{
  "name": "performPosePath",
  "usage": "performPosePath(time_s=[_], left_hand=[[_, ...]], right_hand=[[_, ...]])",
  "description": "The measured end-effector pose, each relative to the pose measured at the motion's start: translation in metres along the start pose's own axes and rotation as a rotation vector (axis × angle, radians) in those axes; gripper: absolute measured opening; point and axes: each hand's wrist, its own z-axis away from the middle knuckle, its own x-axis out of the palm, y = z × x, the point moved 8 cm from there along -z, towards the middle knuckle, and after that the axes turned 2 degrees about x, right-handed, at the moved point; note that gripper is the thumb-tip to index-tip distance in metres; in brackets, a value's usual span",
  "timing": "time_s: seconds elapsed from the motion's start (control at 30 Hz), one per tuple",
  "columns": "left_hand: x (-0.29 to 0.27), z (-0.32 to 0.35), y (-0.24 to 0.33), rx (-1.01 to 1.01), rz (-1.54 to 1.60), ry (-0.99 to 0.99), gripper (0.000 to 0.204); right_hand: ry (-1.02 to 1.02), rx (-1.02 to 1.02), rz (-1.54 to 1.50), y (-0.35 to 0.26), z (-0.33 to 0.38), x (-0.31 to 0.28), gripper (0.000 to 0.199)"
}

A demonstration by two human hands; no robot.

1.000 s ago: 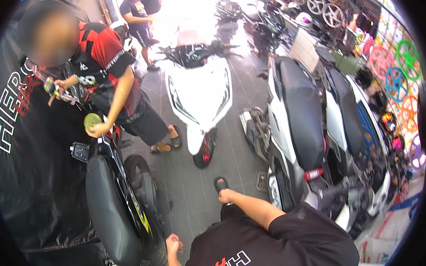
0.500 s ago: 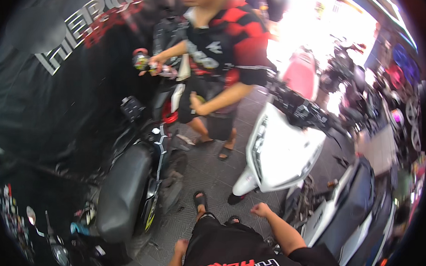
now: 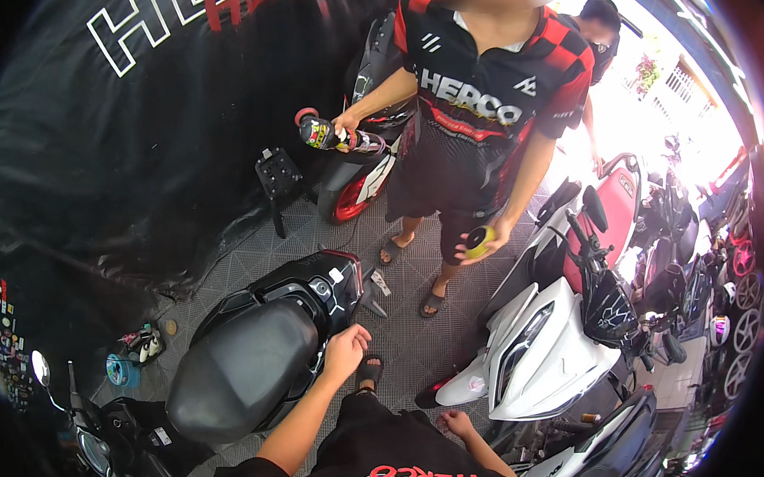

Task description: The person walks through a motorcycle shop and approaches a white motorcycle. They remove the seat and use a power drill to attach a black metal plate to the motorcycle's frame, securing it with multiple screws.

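My left hand [image 3: 346, 349] is raised beside the tail of a dark motorcycle with a black seat [image 3: 247, 364]. Its fingers bend loosely with nothing in them, and I cannot tell whether they touch the tail. Down by my side, my right hand [image 3: 456, 423] hangs empty, its fingers relaxed, close to the front fender of a white scooter [image 3: 545, 351]. Facing me stands a person [image 3: 478, 106] in a black and red shirt. One of that person's hands grips a polisher [image 3: 318, 135] with a red pad; the other holds a round yellow and black pad [image 3: 479, 241].
A small black stool [image 3: 279, 175] stands by the black wall cover [image 3: 181, 136]. Another motorcycle with a red wheel rim [image 3: 351, 204] is behind the person. Parked bikes, one with a red seat [image 3: 615, 211], line the right. A second person [image 3: 597, 37] is beyond. Tiled mat [image 3: 358, 282] covers the floor.
My view has turned, so the dark motorcycle and white scooter sit lower. My left hand has come up and forward beside the motorcycle's tail; my right hand has dropped back. The person appears closer.
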Motion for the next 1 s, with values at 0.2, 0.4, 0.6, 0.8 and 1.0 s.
performPosePath(time_s=[0.2, 0.4, 0.6, 0.8, 1.0], left_hand=[[-0.016, -0.027, -0.029, 0.0, -0.08, -0.042, 0.019], [0.022, -0.014, -0.055, -0.125, -0.056, -0.248, 0.02], [0.147, 0.028, -0.147, -0.05, -0.577, -0.993, 0.026], [0.179, -0.048, -0.129, -0.169, -0.734, -1.342, 0.033], [0.179, -0.188, -0.094, -0.324, -0.467, -1.322, 0.025]], right_hand=[[-0.137, -0.033, -0.384, -0.105, -0.029, -0.009, 0.026], [-0.175, -0.061, -0.222, -0.152, -0.047, -0.021, 0.022], [-0.095, -0.066, -0.169, -0.205, -0.067, -0.074, 0.026], [0.084, -0.453, -0.063, -0.289, -0.101, -0.155, 0.022], [0.13, -0.473, -0.208, -0.336, -0.156, -0.199, 0.02]])
